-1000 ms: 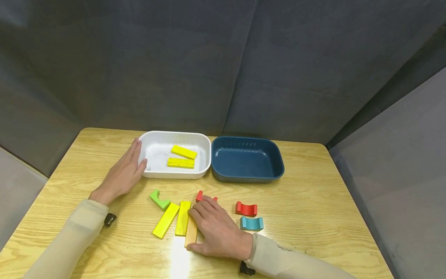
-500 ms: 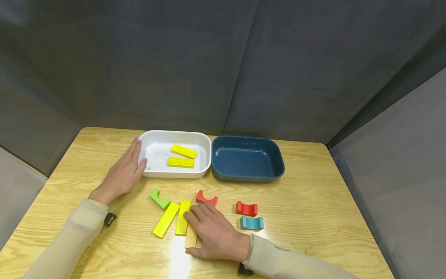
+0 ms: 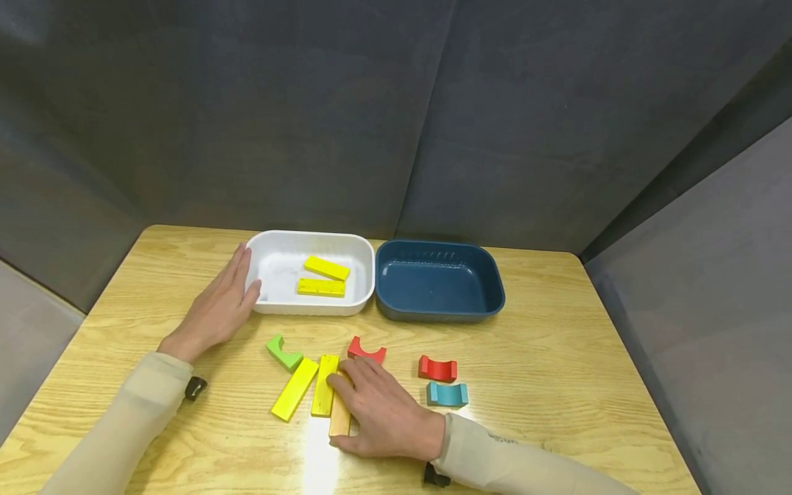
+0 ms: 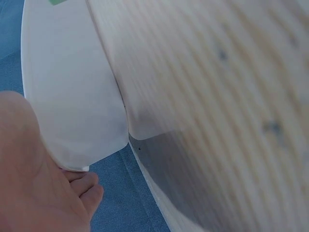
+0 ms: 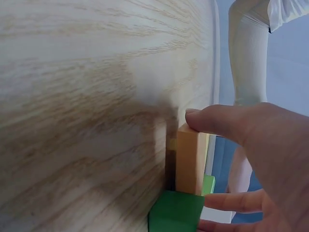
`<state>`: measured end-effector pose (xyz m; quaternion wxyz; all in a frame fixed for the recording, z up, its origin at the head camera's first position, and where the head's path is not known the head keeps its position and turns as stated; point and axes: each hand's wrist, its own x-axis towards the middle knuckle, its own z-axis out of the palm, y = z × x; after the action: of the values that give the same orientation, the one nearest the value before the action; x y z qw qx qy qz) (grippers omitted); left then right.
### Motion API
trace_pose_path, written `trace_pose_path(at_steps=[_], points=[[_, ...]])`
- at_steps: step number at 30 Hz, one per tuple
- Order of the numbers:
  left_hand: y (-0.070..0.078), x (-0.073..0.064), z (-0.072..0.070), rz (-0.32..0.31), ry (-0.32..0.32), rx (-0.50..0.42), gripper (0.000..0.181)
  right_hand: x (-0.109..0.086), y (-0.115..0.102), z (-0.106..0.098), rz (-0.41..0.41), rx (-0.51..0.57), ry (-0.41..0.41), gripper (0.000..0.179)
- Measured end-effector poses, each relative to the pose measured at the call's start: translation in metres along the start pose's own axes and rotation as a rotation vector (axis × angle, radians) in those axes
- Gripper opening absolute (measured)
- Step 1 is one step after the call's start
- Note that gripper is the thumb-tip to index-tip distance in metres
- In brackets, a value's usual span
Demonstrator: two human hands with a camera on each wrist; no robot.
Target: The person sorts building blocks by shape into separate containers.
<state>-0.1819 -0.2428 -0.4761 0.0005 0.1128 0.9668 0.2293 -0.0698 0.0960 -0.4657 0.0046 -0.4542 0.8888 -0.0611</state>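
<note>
My left hand [image 3: 213,306] lies with straight fingers against the left end of the white bin [image 3: 361,309]. Two yellow planks [image 3: 326,268] rest inside that bin. On the near part of the table, my right hand [image 3: 390,412] grips a plain wooden plank [image 3: 339,416] lengthwise, thumb at its near end. In the right wrist view the thumb touches the wooden plank [image 5: 188,159], and the fingers reach past a dark green block [image 5: 175,212] hidden from the head view. Left of this hand lie a yellow plank [image 3: 324,385], another yellow plank [image 3: 294,390] and a green arch block [image 3: 284,354].
A dark blue bin [image 3: 439,317] stands right of the white one, touching or nearly so. One red arch block [image 3: 366,351] lies just beyond my right hand. Farther right are a second red arch block [image 3: 437,370] and a teal arch block [image 3: 447,395].
My right hand has drawn slightly toward me along the wooden plank, uncovering the red arch block beyond it. The left hand and both bins stay in place.
</note>
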Motion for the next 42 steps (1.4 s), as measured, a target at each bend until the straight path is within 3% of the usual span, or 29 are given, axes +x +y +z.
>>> trace_pose_path(at_steps=[15, 22, 33, 42], points=[[0.0, 0.0, 0.0, 0.012, 0.003, -0.005, 0.076, -0.002, 0.005, -0.012, 0.047, 0.152, -0.034, 0.084], [0.001, 0.0, 0.0, 0.011, 0.002, -0.01, 0.075, -0.002, 0.006, -0.013, 0.051, 0.134, -0.004, 0.083], [0.0, -0.001, 0.0, 0.013, 0.001, -0.01, 0.075, -0.002, 0.007, -0.012, 0.079, 0.172, 0.049, 0.107], [0.0, 0.0, 0.0, 0.013, 0.005, -0.004, 0.075, 0.003, 0.012, -0.018, 0.117, 0.254, 0.054, 0.099]])
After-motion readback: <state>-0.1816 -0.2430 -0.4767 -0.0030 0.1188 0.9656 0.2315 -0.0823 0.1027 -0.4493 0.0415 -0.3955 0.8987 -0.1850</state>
